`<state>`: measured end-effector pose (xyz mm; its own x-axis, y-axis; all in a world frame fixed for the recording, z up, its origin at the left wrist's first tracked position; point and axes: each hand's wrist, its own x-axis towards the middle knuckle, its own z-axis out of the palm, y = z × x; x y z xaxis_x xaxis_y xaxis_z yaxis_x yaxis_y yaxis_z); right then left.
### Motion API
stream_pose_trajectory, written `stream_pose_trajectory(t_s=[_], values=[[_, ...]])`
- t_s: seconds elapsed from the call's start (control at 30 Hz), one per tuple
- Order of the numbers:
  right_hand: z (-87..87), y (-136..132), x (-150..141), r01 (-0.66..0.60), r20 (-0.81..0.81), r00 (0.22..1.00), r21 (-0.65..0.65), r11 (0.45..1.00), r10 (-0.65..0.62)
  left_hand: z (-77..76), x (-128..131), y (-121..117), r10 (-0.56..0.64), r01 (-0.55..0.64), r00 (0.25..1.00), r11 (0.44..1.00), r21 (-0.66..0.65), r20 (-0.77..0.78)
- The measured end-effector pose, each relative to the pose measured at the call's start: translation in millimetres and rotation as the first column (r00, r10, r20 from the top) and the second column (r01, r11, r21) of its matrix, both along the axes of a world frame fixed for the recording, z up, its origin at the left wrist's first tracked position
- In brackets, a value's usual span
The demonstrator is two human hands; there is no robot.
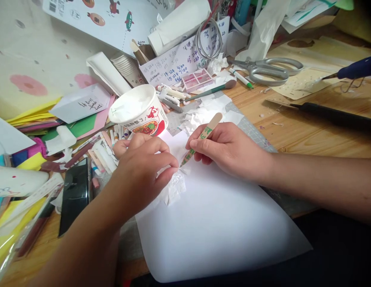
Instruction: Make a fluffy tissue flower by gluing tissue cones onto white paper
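My right hand (233, 147) grips a pair of pale tweezers with a green pattern (214, 122), their pointed end slanting down to the left. Thumb and forefinger of my left hand (140, 171) are pinched together right at the tweezer tips; what they hold, if anything, is too small to make out. Just beneath the fingertips lies a crumpled, shiny whitish scrap (175, 190). Both hands are over a large white paper sheet (215, 227), whose near edge curls down. Behind my left hand stands a white paper bowl with red print (157, 115), with white material inside.
Grey scissors (271, 71) and a black-handled tool (338, 113) lie on the wooden table to the right. Several markers (103, 153) and a black case (75, 195) crowd the left. Crumpled tissue (200, 115) lies behind my hands, before a box with handwriting (173, 65).
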<state>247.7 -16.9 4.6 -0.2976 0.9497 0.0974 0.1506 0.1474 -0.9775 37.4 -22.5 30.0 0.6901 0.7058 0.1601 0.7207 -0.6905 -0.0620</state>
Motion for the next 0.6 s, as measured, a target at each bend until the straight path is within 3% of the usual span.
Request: stream_pose_trajectory(t_s=[0.37,0.6], values=[[2.0,8.1,-5.9,-0.013,0.071,0.997,-0.149,0.989,0.023,3.3,-1.4,1.2,0.103,-0.097,0.993,0.989,-0.115,0.054],[2.2,15.4,-7.6,-0.070,0.014,0.997,-0.233,0.970,0.075,1.9,3.5,-0.6,0.146,-0.127,0.986,0.972,-0.199,0.084]])
